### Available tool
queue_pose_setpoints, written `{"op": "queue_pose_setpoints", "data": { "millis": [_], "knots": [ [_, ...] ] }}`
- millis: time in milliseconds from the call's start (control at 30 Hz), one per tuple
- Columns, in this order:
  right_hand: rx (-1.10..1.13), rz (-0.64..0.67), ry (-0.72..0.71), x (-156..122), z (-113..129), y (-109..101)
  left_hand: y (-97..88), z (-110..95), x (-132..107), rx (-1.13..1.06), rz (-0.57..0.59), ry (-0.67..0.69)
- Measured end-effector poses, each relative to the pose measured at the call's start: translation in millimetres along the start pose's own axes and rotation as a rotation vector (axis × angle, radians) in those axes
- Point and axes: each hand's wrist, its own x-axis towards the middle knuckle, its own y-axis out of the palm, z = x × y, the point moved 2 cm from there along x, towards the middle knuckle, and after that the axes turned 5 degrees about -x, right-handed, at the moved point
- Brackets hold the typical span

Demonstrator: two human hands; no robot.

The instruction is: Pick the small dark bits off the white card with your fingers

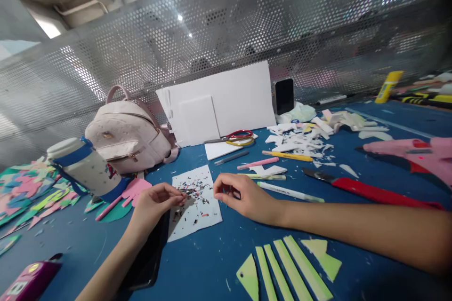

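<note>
A white sheet of paper strewn with many tiny dark and coloured bits lies on the blue tabletop between my hands. Over its left part my left hand pinches thumb and fingertips together; whatever is between them is too small to name. My right hand rests at the sheet's right edge with fingers curled in and something dark partly visible inside the curl. Under my left forearm lies a black phone-like slab, partly covered. Green foam strips and a fish-head-shaped green piece lie nearer me on the right.
Scissors, several pens, a red utility knife and a pink glue gun lie to the right. White foam scraps are heaped behind. A tumbler, backpack and coloured scraps occupy the left. White boards stand behind.
</note>
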Motion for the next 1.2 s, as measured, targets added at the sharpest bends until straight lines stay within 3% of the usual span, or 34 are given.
{"op": "queue_pose_setpoints", "data": {
  "millis": [300,400,533,733,933,1033,1200],
  "knots": [
    [-0.004,0.003,0.002,-0.1,0.2,0.0,-0.1,3.2,-0.9,0.004,0.018,0.061],
    [-0.003,0.003,0.004,0.0,0.6,-0.3,1.0,-1.0,-7.0,0.149,-0.009,0.154],
    [-0.003,0.009,0.007,0.3,1.6,-0.6,-0.1,-6.6,-14.3,0.356,-0.128,0.24],
    [0.0,-0.013,-0.022,-0.2,0.2,0.5,6.3,-6.9,-12.9,0.004,-0.153,0.122],
    [-0.011,-0.077,-0.103,-2.9,3.7,-1.4,42.0,-20.8,-34.2,-0.254,-0.092,0.103],
    [-0.034,-0.071,-0.178,-4.7,8.6,-2.2,53.4,-27.2,-46.7,-0.313,-0.111,0.116],
    [-0.089,-0.057,-0.28,-6.7,12.5,-1.4,52.8,-31.6,-53.2,-0.28,-0.128,0.183]
  ]
}}
